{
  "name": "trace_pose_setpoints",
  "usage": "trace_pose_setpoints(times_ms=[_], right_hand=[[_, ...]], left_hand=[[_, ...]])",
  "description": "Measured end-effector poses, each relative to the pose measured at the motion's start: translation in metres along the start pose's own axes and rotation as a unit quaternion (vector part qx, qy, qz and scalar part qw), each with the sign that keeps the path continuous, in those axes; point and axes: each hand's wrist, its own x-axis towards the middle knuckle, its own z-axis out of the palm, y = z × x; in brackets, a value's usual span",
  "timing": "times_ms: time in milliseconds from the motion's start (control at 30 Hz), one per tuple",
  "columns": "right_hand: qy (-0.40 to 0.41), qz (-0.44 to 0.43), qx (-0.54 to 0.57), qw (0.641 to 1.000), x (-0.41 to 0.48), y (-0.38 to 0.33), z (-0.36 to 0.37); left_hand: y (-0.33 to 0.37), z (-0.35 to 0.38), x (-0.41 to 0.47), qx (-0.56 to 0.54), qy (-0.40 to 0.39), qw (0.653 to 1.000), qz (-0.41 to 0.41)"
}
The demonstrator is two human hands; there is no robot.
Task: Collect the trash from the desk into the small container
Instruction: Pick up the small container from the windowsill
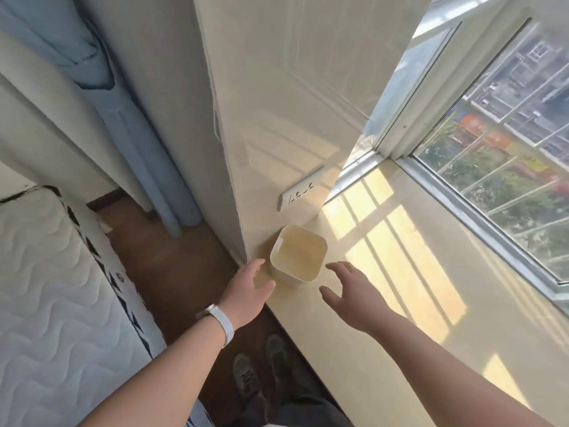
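Observation:
A small cream square container (298, 257) stands upright on the pale desk surface (385, 318), close to the wall corner. Its inside looks empty. My left hand (249, 291) is just left of the container, fingers spread, not touching it; a white watch sits on that wrist. My right hand (348, 291) hovers to the container's right, also with fingers apart and holding nothing. No trash shows on the visible part of the desk.
A wall socket (300, 191) sits on the wall behind the container. A window (492, 149) runs along the desk's right side. A mattress (52, 303) lies at lower left, blue curtains (123, 134) hang beyond it, and brown floor lies between.

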Motion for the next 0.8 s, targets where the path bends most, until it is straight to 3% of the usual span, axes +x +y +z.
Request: trace_pose_setpoints(times_ms=[300,500,800], right_hand=[[-0.014,0.136,0.211,0.968,0.065,0.038,0.047],[-0.013,0.205,0.356,0.912,0.095,0.049,0.072],[-0.032,0.207,0.387,0.898,0.106,0.061,0.072]], left_hand=[[0.009,0.025,0.069,-0.016,0.015,0.998,-0.064],[-0.002,0.036,0.114,-0.09,-0.002,0.99,-0.11],[-0.009,0.051,0.118,-0.231,-0.015,0.961,-0.148]])
